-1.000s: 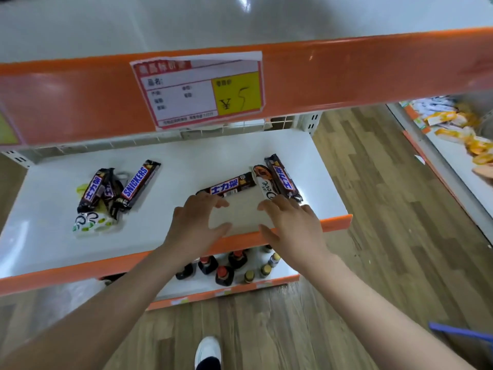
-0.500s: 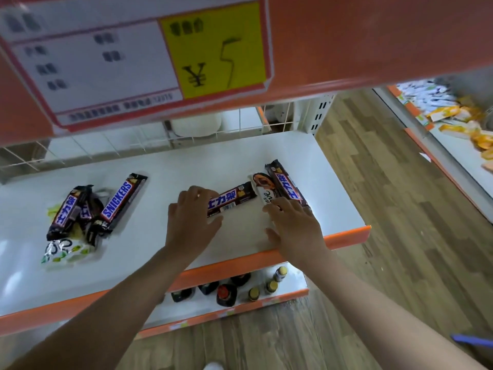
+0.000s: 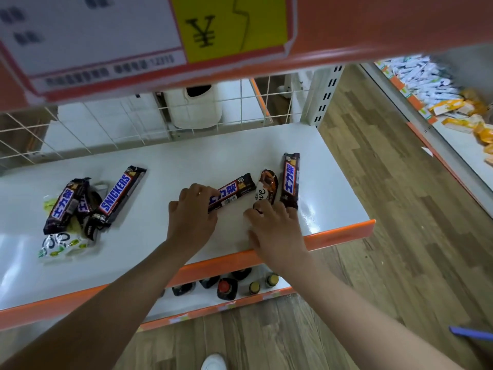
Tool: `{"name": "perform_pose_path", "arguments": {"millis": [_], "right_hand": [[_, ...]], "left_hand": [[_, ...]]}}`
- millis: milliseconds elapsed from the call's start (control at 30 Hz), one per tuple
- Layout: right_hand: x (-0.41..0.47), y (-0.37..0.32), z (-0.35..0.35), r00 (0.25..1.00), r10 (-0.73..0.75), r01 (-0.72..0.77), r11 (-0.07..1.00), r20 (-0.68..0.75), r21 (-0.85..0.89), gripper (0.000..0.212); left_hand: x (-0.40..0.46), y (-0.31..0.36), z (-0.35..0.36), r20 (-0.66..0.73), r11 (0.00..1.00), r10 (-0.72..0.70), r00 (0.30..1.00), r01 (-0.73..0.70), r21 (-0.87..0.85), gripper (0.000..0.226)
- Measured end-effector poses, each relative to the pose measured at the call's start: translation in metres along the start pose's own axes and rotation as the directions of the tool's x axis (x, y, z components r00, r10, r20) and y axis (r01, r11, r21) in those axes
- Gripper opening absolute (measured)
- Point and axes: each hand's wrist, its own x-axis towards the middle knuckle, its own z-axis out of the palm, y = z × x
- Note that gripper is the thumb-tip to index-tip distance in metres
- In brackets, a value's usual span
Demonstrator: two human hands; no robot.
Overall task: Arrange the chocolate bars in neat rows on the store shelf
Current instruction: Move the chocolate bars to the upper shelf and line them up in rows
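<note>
On the white shelf (image 3: 165, 166) my left hand (image 3: 190, 217) grips the near end of a brown Snickers bar (image 3: 234, 190) that lies slanted. My right hand (image 3: 274, 225) rests with spread fingers on the near ends of a brown-and-white Dove bar (image 3: 266, 186) and an upright-lying Snickers bar (image 3: 290, 177). At the left lies a loose heap: a long Snickers bar (image 3: 120, 194), two shorter Snickers bars (image 3: 65, 204) and a white-and-green packet (image 3: 60, 245).
An orange shelf edge with a price tag (image 3: 149, 30) hangs close overhead. A white wire grid (image 3: 106, 124) backs the shelf. Bottles (image 3: 226, 288) stand on the lower shelf. Another shelf with packets (image 3: 453, 108) runs along the right, across a wooden floor.
The view has moved closer and lower. My left hand has taken hold of the slanted bar's end. The right-hand Snickers bar has swung straighter, and my right hand now covers its near end.
</note>
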Motion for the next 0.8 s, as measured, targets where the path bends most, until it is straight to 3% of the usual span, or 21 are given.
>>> {"name": "perform_pose_path", "arguments": {"millis": [333, 500, 600, 733, 800], "right_hand": [[0.005, -0.065, 0.006, 0.993, -0.107, 0.101, 0.988, 0.044, 0.114, 0.04], [0.01, -0.061, -0.001, 0.98, -0.188, 0.157, 0.925, 0.058, 0.345, 0.039], [0.021, -0.044, -0.012, 0.992, -0.121, 0.109, 0.961, 0.034, 0.256, 0.041], [0.031, -0.021, -0.016, 0.963, -0.174, 0.137, 0.974, 0.208, 0.18, 0.044], [0.034, -0.016, -0.015, 0.956, -0.183, 0.148, 0.976, 0.231, 0.162, 0.046]], "left_hand": [[-0.005, -0.013, -0.004, -0.015, 0.999, 0.029, 0.999, -0.029, -0.044, 0.036], [-0.002, -0.027, -0.008, -0.039, 0.998, 0.033, 0.999, -0.035, -0.058, 0.038], [-0.001, -0.033, -0.009, -0.063, 0.998, 0.031, 0.998, -0.035, -0.052, 0.038], [-0.001, -0.033, -0.009, -0.069, 0.998, -0.002, 0.998, -0.002, -0.059, 0.037], [0.0, -0.032, -0.009, -0.068, 0.998, -0.019, 0.998, 0.015, -0.062, 0.033]]}}
